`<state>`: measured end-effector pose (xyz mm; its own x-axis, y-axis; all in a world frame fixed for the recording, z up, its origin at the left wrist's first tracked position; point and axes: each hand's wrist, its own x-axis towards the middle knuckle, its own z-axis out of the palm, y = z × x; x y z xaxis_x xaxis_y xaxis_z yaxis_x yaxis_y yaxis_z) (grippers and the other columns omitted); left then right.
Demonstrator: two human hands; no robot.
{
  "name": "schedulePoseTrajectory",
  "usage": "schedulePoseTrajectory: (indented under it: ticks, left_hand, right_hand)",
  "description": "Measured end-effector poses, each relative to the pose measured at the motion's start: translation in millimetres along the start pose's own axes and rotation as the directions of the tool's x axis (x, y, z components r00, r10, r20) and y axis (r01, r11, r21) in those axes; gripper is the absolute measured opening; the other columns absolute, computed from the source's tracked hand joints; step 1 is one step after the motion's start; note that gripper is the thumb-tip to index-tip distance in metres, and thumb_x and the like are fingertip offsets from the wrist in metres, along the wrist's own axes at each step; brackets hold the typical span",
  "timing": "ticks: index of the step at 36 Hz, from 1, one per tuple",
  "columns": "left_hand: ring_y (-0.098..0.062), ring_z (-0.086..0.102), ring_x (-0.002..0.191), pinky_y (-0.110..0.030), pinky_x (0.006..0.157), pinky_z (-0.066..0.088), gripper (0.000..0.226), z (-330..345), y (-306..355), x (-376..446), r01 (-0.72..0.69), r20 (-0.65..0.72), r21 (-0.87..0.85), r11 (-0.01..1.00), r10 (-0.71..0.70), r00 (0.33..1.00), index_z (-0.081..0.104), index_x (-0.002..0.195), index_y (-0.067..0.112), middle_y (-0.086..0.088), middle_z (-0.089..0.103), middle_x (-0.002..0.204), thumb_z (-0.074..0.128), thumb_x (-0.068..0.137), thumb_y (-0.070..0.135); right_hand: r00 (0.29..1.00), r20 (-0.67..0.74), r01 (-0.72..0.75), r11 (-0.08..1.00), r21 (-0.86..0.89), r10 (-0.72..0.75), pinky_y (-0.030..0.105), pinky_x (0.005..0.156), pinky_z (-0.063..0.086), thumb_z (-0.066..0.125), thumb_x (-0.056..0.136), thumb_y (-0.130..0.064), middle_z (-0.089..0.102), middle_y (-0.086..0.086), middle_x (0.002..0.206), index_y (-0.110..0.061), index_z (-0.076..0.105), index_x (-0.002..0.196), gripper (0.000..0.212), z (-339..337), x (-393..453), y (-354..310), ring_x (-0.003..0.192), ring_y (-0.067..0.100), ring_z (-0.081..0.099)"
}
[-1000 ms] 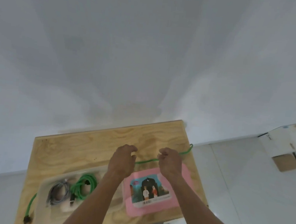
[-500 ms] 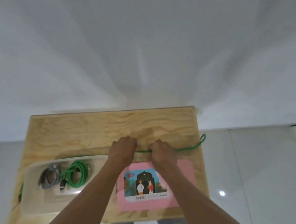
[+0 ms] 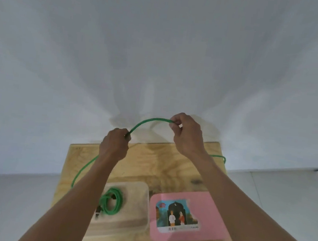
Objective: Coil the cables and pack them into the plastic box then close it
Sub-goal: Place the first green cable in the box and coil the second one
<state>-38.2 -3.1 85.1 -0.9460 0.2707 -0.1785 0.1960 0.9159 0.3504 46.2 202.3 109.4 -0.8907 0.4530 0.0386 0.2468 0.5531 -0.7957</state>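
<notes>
Two hands are showing: the left hand (image 3: 114, 145) and the right hand (image 3: 187, 135). Two green cables are showing: one long green cable (image 3: 148, 121) arching between the hands, and one coiled green cable (image 3: 113, 204) lying in the box. One clear plastic box (image 3: 137, 188) is sitting on one wooden surface (image 3: 155, 165). One pink lid (image 3: 209, 210) with a picture is lying just beside the box. Whether more cables are lying in the box, the left arm is hiding.
</notes>
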Motion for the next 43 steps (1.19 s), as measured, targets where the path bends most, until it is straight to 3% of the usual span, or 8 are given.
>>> schedulePoseTrajectory:
  ticks: [8, 18, 25, 27, 30, 34, 38, 43]
  left_hand:
    - [-0.037, 0.064, 0.073, -0.041, 0.066, 0.052, 0.019, -102, -10, 2, -0.102, -0.264, -0.365, 0.925, 0.002, 0.964, 0.073, 0.087, 0.012, -0.011, 0.069, 0.077, 0.062, 0.096, 0.025]
    - [-0.023, 0.073, 0.066, -0.041, 0.068, 0.064, 0.011, -172, -10, -12, -0.25, -0.371, -0.725, 0.642, -0.057, 0.927, 0.074, 0.08, 0.024, -0.006, 0.07, 0.071, 0.07, 0.091, 0.024]
    - [-0.019, 0.066, 0.098, -0.037, 0.094, 0.053, 0.041, -169, -19, -17, -0.243, -0.431, -0.552, 0.798, -0.024, 0.902, 0.063, 0.124, 0.015, -0.004, 0.068, 0.106, 0.074, 0.089, 0.032]
    - [-0.019, 0.054, 0.105, -0.032, 0.089, 0.046, 0.066, -158, -14, -27, -0.296, -0.535, -0.5, 0.814, -0.022, 0.844, 0.047, 0.133, 0.013, -0.004, 0.052, 0.118, 0.081, 0.081, 0.033]
    - [-0.02, 0.05, 0.099, -0.026, 0.078, 0.04, 0.056, -139, -6, -42, -0.432, -0.713, -0.345, 0.833, 0.067, 0.698, 0.051, 0.119, 0.01, -0.001, 0.049, 0.11, 0.08, 0.081, 0.037]
    - [-0.013, 0.06, 0.086, -0.022, 0.068, 0.042, 0.04, -123, 2, -51, -0.467, -0.41, -0.392, 0.793, 0.304, 0.86, 0.067, 0.093, 0.018, 0.002, 0.064, 0.094, 0.056, 0.091, 0.056]
    - [-0.016, 0.072, 0.073, -0.038, 0.075, 0.058, 0.025, -117, 7, -55, -0.359, -0.25, -0.587, 0.726, 0.259, 0.933, 0.069, 0.09, 0.013, -0.003, 0.075, 0.078, 0.054, 0.102, 0.028]
    - [-0.031, 0.076, 0.08, -0.045, 0.077, 0.063, 0.022, -132, 11, -55, -0.181, -0.174, -0.929, 0.323, 0.049, 0.983, 0.067, 0.095, 0.001, -0.015, 0.074, 0.081, 0.053, 0.103, 0.015]
  right_hand:
    - [0.996, -0.019, 0.085, 0.965, 0.247, -0.083, 0.028, 0.061, 0.061, 0.065, 0.096, -0.015, 0.057, -0.012, 0.085, -0.026, 0.061, 0.098, 0.012, -1, 7, -82, 0.053, 0.006, 0.061]
    - [0.995, 0.032, 0.073, 0.93, 0.361, -0.09, 0.044, 0.077, 0.064, 0.066, 0.096, -0.016, 0.062, -0.004, 0.09, -0.015, 0.063, 0.102, 0.007, 1, 1, -150, 0.068, 0.02, 0.075]
    - [0.988, -0.098, 0.153, 0.896, 0.417, -0.123, 0.029, 0.064, 0.059, 0.069, 0.094, -0.017, 0.068, 0.002, 0.084, -0.015, 0.066, 0.099, 0.006, -8, 1, -185, 0.058, 0.014, 0.067]
    - [0.985, -0.128, 0.163, 0.878, 0.45, -0.118, 0.024, 0.061, 0.057, 0.07, 0.094, -0.017, 0.069, 0.002, 0.083, -0.016, 0.067, 0.096, 0.004, -11, 4, -195, 0.056, 0.012, 0.066]
    - [0.987, -0.124, 0.151, 0.845, 0.514, -0.102, 0.026, 0.06, 0.059, 0.07, 0.093, -0.016, 0.071, 0.003, 0.082, -0.017, 0.068, 0.093, 0.002, -16, 10, -208, 0.054, 0.01, 0.065]
    - [0.991, -0.098, 0.134, 0.78, 0.611, -0.093, 0.023, 0.058, 0.055, 0.068, 0.094, -0.013, 0.073, 0.006, 0.079, -0.014, 0.071, 0.091, 0.003, -20, 17, -221, 0.051, 0.009, 0.063]
    - [0.992, -0.069, 0.127, 0.725, 0.677, -0.109, 0.022, 0.059, 0.056, 0.067, 0.095, -0.014, 0.072, 0.005, 0.08, -0.014, 0.071, 0.092, 0.005, -24, 23, -226, 0.053, 0.009, 0.064]
    - [0.979, 0.117, 0.082, 0.85, 0.52, -0.166, 0.02, 0.06, 0.054, 0.076, 0.089, -0.035, 0.073, -0.002, 0.098, -0.021, 0.07, 0.115, 0.03, -30, 16, -208, 0.067, 0.003, 0.069]
